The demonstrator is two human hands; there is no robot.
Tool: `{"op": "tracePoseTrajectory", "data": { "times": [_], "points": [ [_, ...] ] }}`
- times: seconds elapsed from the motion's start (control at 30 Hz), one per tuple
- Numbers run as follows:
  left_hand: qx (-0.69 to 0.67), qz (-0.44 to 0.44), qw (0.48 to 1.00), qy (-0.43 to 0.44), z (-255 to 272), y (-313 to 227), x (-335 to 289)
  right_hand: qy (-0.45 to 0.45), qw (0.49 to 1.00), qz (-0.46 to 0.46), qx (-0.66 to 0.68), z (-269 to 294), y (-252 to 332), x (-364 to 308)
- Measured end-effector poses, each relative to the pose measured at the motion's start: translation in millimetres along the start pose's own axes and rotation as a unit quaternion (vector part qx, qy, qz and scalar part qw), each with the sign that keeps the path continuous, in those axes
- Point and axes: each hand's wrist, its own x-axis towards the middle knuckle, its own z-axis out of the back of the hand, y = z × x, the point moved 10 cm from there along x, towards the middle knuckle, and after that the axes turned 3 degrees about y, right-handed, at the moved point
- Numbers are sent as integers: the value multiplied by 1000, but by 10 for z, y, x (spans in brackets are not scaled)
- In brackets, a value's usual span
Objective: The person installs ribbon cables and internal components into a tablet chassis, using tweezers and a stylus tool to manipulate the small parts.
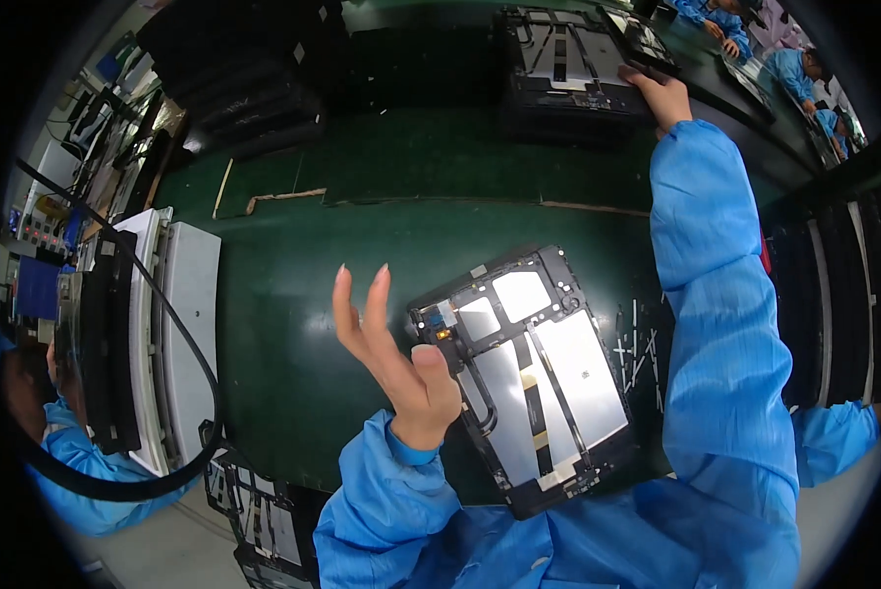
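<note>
An opened tablet (583, 368) lies slanted on the green bench in front of me, its silver battery plates, flat cables and black frame bare. Beside its upper left corner is my left hand (401, 363), palm up and fingers apart, holding nothing; I cannot tell whether the thumb touches the frame. My right arm stretches to the far right. There my right hand (662, 96) grips the right edge of another opened tablet (558, 54), which lies on top of a black stack. The fingers under that edge are hidden.
Thin white strips (637, 358) lie right of the near tablet. Black trays (234, 69) are piled at the far left. A black cable (180, 329) loops by a white box (193, 324). More opened tablets (264, 520) sit below the bench edge. Co-workers (725, 29) sit at the upper right.
</note>
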Motion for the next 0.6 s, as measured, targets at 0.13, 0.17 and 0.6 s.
{"op": "tracePoseTrajectory", "data": {
  "times": [0.13, 0.17, 0.6],
  "points": [
    [-5, 3, 1000, 1, 15, 8, 10, -57, 972, 113, -196, 206, 126, -18],
    [-18, 3, 1000, 3, -3, -13, 12, -44, 972, 104, -207, 272, 132, 2],
    [-46, 34, 998, 14, 38, -159, -75, 241, 860, -27, -450, 251, 317, -3135]
  ]
}}
